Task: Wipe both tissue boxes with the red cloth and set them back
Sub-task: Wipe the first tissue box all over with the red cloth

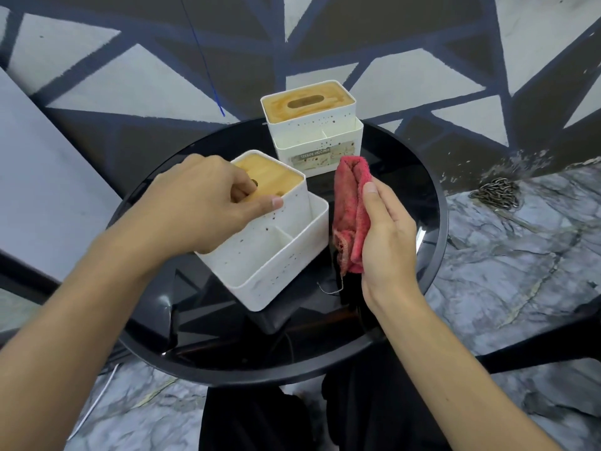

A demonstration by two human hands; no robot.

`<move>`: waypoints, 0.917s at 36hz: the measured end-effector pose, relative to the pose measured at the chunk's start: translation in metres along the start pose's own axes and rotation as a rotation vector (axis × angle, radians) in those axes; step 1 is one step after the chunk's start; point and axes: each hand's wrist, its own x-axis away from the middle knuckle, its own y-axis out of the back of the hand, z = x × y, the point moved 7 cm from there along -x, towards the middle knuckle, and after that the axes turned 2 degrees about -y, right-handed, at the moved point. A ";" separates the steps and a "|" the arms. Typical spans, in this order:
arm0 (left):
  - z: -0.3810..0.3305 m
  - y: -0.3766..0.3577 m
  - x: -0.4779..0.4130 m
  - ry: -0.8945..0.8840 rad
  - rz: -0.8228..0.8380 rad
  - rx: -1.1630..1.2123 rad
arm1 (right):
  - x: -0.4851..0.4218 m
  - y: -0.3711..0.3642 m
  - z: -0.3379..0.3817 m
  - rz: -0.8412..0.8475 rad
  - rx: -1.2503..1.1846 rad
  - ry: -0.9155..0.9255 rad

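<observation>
White near tissue box (274, 255), speckled with small brown spots, under a pale honey-yellow wooden lid (270, 177). White far tissue box (312, 138), likewise brown-flecked, topped by a darker amber wood-grain lid (307, 104) and fronted with a cream-and-brown label (320, 156) bearing a grey strip. Faded red cloth (351, 209), pinkish, frayed at its lower edge. Glossy black round table (419, 196). Grey marble-patterned floor (520, 262) with pale veins. Wall (422, 76) of white triangles between dark brown and navy-blue bands.
</observation>
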 end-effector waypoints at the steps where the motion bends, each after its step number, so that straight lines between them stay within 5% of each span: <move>1: 0.002 0.000 -0.001 0.028 -0.019 0.003 | 0.001 0.000 0.000 -0.003 0.000 0.006; 20: 0.009 -0.008 -0.001 0.356 -0.199 -0.015 | 0.015 -0.012 -0.002 0.039 0.072 0.024; 27: 0.006 0.000 0.015 0.158 -0.224 0.083 | 0.017 -0.012 -0.006 0.040 0.056 0.011; 33: 0.010 -0.002 0.024 -0.036 -0.048 0.103 | 0.020 -0.015 -0.008 0.033 0.049 0.005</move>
